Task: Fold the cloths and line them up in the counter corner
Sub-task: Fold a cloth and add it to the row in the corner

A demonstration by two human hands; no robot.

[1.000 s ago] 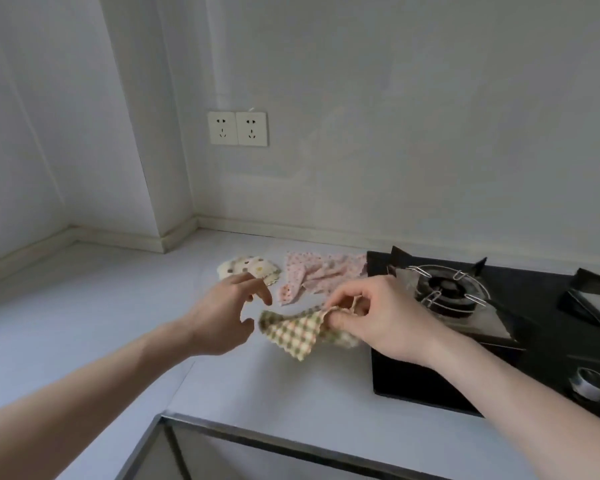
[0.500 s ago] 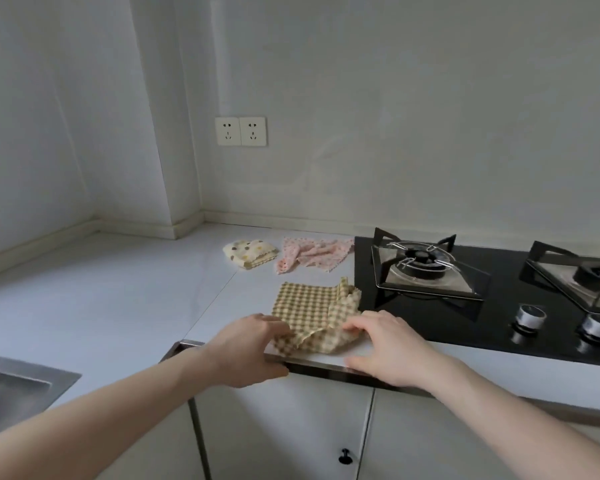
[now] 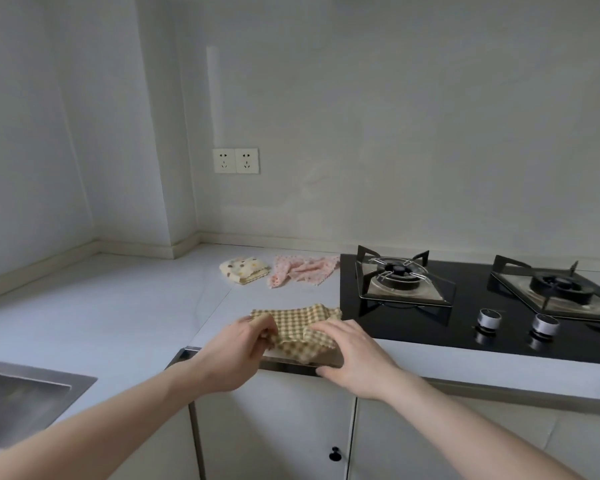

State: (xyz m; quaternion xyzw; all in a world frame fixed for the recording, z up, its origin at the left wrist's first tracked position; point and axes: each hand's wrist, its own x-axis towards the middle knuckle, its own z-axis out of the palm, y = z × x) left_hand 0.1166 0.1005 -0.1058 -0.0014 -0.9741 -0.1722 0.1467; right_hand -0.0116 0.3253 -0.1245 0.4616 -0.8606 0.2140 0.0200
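Note:
A yellow-and-brown checked cloth (image 3: 293,327) lies spread at the counter's front edge, next to the stove. My left hand (image 3: 243,348) pinches its near left corner and lifts it a little. My right hand (image 3: 347,355) rests on its near right part, fingers curled over a fold at the counter edge. Farther back lies a cream cloth with coloured dots (image 3: 244,270), folded into a small bundle. A pink patterned cloth (image 3: 302,270) lies crumpled to its right, against the stove.
The black glass gas stove (image 3: 465,334) with two burners and two knobs fills the right of the white counter (image 3: 118,317). A steel sink (image 3: 21,400) sits at the lower left. Two wall sockets (image 3: 235,161) hang above the corner. Cabinet doors are below.
The checked cloth went from held bunched in my right hand to lying spread at the counter edge. Both hands came down onto its near corners, and the view pulled back.

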